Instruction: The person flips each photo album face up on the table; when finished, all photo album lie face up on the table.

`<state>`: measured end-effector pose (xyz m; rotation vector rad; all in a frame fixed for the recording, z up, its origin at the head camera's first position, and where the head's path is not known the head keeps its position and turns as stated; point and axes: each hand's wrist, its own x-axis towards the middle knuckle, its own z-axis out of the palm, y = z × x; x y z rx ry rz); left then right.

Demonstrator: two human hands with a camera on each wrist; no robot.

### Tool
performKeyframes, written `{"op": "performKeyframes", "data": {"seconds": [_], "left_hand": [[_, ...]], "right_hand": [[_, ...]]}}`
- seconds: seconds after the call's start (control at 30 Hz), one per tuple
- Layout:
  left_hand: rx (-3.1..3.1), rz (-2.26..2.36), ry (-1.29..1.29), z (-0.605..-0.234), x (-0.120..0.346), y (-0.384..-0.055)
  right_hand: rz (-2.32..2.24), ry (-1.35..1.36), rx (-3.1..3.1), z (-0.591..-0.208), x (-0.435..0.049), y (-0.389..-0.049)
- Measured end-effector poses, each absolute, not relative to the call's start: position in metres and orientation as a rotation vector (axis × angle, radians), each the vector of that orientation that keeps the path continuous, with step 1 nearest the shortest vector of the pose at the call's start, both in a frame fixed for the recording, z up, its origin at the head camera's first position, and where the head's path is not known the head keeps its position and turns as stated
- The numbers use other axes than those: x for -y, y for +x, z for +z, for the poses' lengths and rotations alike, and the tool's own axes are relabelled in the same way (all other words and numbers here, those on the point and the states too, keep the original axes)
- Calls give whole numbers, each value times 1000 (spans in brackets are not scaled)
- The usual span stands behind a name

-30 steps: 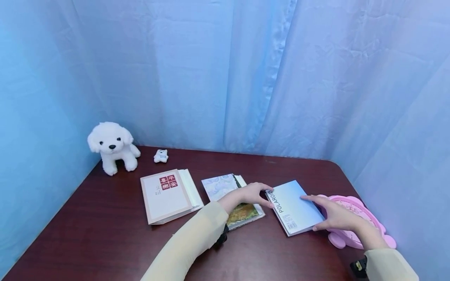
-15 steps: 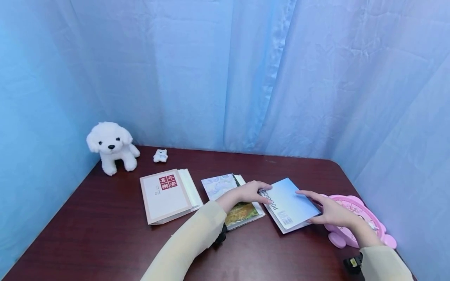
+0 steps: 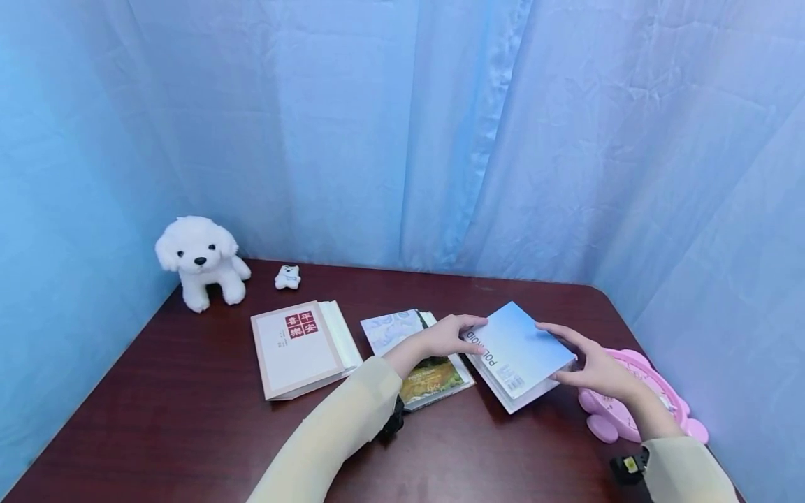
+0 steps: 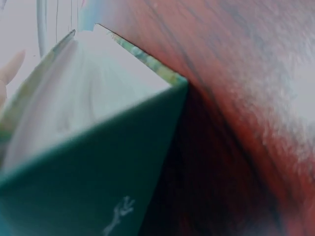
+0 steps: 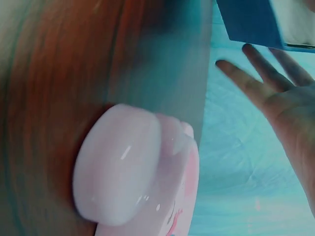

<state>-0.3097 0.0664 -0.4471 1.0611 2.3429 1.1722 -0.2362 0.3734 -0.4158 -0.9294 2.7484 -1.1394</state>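
Observation:
A blue-and-white photo album lettered POLAROID is tilted between my two hands in the head view, its far side raised. My left hand holds its left edge with thumb and fingers. At the right edge, my right hand grips it between thumb and fingers. The right wrist view shows a dark blue corner of the album above the fingers of my right hand. Under my left wrist lies a painted-cover album; its green spine and pale pages fill much of the left wrist view.
A cream album with red characters lies to the left. Behind it stand a white plush dog and a small white bear figure. A pink rounded object with lobes sits by my right forearm. Blue curtains surround the dark table.
The POLAROID album has shifted slightly left and away, and its far side has risen into a steeper tilt. Both hands moved along with it, the right one more.

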Motion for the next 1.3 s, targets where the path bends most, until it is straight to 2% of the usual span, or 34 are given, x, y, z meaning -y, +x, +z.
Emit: {"op": "performKeyframes", "data": {"seconds": [0.3, 0.57, 0.83, 1.3], "left_hand": [[-2453, 1283, 1024, -440, -70, -315], [-2475, 1485, 997, -428, -71, -310], [-2469, 1622, 1033, -424, -71, -311], [-2418, 1658, 1043, -403, -64, -308]], "right_hand": [[-1302, -1066, -2716, -408, -368, -241], [-1382, -1156, -2744, -376, -340, -224], [-1512, -1012, -2723, -363, -330, -219], [-1350, -1239, -2929, -351, -318, -208]]}}
